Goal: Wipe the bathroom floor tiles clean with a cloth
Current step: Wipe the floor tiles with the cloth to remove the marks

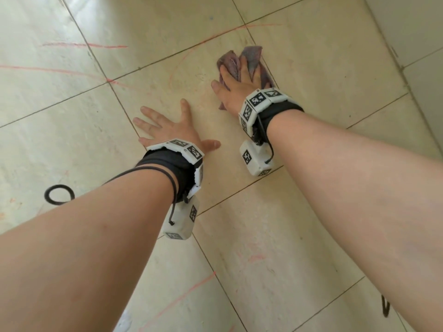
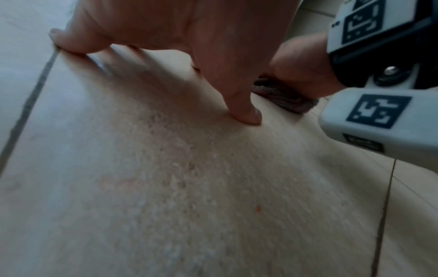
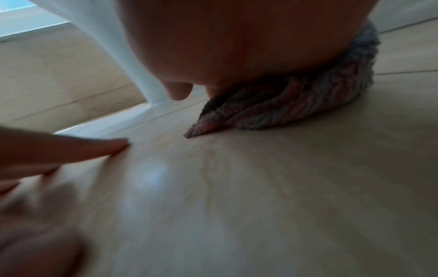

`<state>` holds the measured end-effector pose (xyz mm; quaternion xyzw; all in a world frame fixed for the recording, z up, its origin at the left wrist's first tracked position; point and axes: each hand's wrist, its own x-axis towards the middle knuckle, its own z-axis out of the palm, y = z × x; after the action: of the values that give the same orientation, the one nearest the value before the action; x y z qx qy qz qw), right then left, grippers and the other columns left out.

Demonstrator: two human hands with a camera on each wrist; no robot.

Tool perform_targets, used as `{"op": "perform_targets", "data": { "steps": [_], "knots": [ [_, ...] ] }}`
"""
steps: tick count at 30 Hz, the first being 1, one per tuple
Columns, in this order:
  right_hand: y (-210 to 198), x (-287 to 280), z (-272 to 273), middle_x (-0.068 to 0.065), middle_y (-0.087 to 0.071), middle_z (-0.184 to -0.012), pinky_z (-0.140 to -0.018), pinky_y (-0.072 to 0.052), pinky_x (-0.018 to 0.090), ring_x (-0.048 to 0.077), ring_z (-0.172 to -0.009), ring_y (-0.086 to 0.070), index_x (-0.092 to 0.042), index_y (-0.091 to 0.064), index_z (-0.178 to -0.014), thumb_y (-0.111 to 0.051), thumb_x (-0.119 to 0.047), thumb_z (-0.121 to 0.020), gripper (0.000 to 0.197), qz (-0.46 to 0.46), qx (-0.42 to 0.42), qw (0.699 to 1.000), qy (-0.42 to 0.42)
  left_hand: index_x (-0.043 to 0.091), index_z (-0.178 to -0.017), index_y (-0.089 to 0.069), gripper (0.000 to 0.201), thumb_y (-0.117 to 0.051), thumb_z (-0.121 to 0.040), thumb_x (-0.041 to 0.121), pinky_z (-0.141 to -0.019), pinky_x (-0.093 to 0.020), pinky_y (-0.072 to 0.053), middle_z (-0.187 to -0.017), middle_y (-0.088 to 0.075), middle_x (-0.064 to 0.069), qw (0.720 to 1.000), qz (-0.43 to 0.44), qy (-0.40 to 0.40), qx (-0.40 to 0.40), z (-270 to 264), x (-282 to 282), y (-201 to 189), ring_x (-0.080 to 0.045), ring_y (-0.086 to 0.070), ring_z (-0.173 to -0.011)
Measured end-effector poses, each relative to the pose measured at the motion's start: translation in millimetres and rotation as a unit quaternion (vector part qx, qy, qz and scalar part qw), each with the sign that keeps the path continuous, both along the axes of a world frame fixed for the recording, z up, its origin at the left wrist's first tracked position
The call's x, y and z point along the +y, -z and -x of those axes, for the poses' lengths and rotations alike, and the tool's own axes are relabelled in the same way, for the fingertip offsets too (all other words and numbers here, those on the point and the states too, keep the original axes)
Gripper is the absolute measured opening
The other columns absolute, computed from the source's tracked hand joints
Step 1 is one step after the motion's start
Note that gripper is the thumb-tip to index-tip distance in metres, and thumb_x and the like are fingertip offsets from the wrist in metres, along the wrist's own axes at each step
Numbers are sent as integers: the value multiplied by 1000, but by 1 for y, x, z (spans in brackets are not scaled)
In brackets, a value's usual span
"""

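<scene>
A crumpled purple-grey cloth (image 1: 254,56) lies on the beige floor tiles (image 1: 311,68). My right hand (image 1: 236,82) presses down on it with fingers stretched forward among its folds and the thumb out to the left on the tile. The right wrist view shows the palm (image 3: 237,46) on top of the cloth (image 3: 296,105). My left hand (image 1: 167,125) lies flat on the floor with fingers spread, to the left of the cloth and nearer to me, holding nothing. Its thumb (image 2: 246,112) touches the tile. Red chalk-like lines (image 1: 91,45) cross several tiles.
A tiled wall (image 1: 419,32) rises at the right. A black cable loop (image 1: 58,194) lies on the floor at the left, and another dark cable piece (image 1: 385,306) at the lower right. A white post (image 3: 123,56) stands beyond the cloth.
</scene>
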<state>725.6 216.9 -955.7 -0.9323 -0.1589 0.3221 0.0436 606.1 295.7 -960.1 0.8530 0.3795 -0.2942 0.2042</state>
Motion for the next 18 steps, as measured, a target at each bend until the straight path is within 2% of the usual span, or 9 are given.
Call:
{"op": "perform_targets", "data": {
  "steps": [3,6,9,11,15,18],
  "knots": [
    [0,10,28,-8,18,-162,-117,10,54,27,-147,21,-46,-8,-152,-21,-61,-98,58,-30,15,995,-98,44,-152,8,118,-68,-67,75,-112,-67,-3,-153,31,-28,1000,-1,15,-1,3,3,1,-52,21,-141],
    [5,-16,46,-9,16,-162,-118,8,50,22,-148,18,-45,-6,-152,-21,-59,-99,57,-30,2,987,-158,44,-153,7,111,-65,-73,73,-115,-63,-7,-154,31,-24,999,4,52,-4,15,11,-1,-48,19,-144],
    [6,-50,42,-9,19,-161,-119,4,50,22,-149,14,-44,-1,-153,-21,-57,-99,58,14,-7,991,-134,41,-153,7,107,-62,-78,71,-116,-61,-8,-157,30,-14,997,-1,82,-11,38,30,-1,-36,20,-147],
    [5,-54,40,-9,20,-161,-119,4,50,22,-149,14,-44,0,-153,-22,-57,-98,60,35,-12,994,-106,41,-153,8,110,-62,-75,74,-115,-62,-7,-158,30,-12,997,-7,73,-10,52,46,0,-32,20,-148],
    [5,-7,40,-6,21,-161,-117,6,55,27,-148,18,-43,0,-153,-24,-60,-97,63,32,-9,999,-28,42,-152,6,116,-65,-69,77,-115,-62,-7,-158,28,-13,999,-26,26,8,71,78,-2,-33,19,-148],
    [2,46,49,-7,21,-161,-116,7,56,28,-147,19,-44,-4,-153,-23,-61,-97,61,9,-1,998,-68,43,-153,7,118,-66,-68,78,-115,-61,-7,-158,28,-13,999,-34,20,14,75,90,-3,-33,18,-148]
  ]
}}
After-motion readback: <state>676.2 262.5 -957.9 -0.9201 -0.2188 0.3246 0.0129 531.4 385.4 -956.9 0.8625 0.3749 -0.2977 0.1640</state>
